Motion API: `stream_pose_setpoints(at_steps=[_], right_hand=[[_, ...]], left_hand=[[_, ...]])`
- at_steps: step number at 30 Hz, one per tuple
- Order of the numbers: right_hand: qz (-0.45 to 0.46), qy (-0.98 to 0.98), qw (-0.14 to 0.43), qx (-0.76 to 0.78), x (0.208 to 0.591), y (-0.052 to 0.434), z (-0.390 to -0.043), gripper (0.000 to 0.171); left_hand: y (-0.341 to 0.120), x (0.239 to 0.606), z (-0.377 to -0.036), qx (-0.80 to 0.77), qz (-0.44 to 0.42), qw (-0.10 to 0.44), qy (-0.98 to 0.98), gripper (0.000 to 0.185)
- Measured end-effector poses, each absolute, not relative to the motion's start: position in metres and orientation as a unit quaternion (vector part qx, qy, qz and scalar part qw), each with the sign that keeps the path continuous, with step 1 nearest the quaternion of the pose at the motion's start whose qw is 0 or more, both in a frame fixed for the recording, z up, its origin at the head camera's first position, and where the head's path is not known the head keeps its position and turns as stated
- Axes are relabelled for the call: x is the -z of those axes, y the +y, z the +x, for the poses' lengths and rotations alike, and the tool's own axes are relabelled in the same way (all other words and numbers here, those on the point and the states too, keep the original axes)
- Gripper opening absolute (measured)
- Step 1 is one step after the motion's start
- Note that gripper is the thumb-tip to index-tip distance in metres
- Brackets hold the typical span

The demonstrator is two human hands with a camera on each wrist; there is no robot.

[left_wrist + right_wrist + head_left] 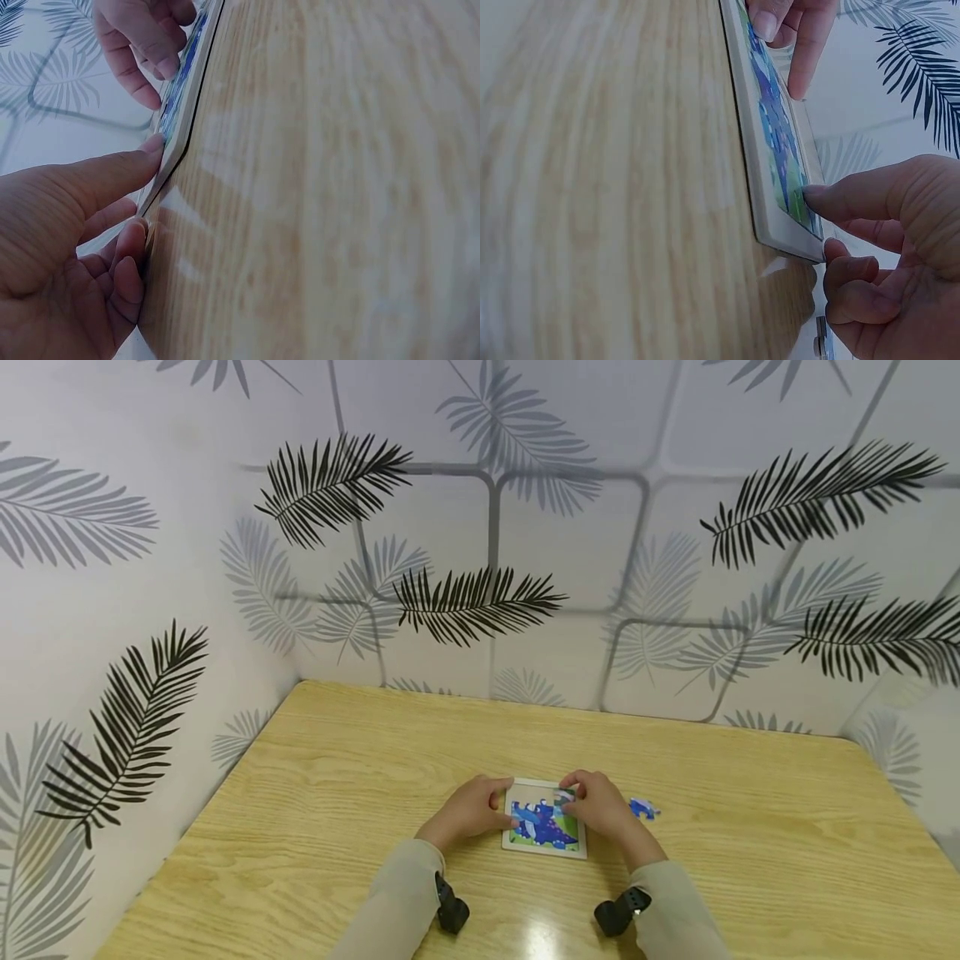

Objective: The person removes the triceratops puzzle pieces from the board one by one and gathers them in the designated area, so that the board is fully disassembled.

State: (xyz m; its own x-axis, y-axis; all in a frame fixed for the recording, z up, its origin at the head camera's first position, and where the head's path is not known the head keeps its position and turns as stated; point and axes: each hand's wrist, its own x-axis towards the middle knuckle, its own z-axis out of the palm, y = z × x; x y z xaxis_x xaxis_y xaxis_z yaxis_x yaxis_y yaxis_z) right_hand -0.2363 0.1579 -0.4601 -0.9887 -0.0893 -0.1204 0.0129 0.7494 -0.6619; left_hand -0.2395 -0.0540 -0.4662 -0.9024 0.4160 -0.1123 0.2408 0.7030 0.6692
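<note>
Puzzle: one square white-framed dinosaur jigsaw (545, 829)
Loose: one blue piece (642, 808)
Grip: left hand (468, 810), right hand (600, 803), angled inward, grasp jigsaw's sides

"Where's your left hand?"
"My left hand (75, 232) grips the framed board (178, 154) at its near end, thumb on the edge, lower fingers bent by its corner."
"And your right?"
"My right hand (144, 37) is farther along the board, fingertips at its blue-patterned face."
"What else?"
"Wood-grained table (322, 187) alongside the board; behind the board, a pale wall (45, 139) with leaf prints (64, 71)."
</note>
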Motion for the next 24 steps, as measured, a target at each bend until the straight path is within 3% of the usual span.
stream_pose_setpoints(at_steps=[24], right_hand=[[-0.011,0.922,0.072,0.379,0.4593,0.1541,-0.2380,0.026]], left_hand=[[-0.0541,0.4650,-0.2408,-0.344,0.175,0.137,0.912,0.067]])
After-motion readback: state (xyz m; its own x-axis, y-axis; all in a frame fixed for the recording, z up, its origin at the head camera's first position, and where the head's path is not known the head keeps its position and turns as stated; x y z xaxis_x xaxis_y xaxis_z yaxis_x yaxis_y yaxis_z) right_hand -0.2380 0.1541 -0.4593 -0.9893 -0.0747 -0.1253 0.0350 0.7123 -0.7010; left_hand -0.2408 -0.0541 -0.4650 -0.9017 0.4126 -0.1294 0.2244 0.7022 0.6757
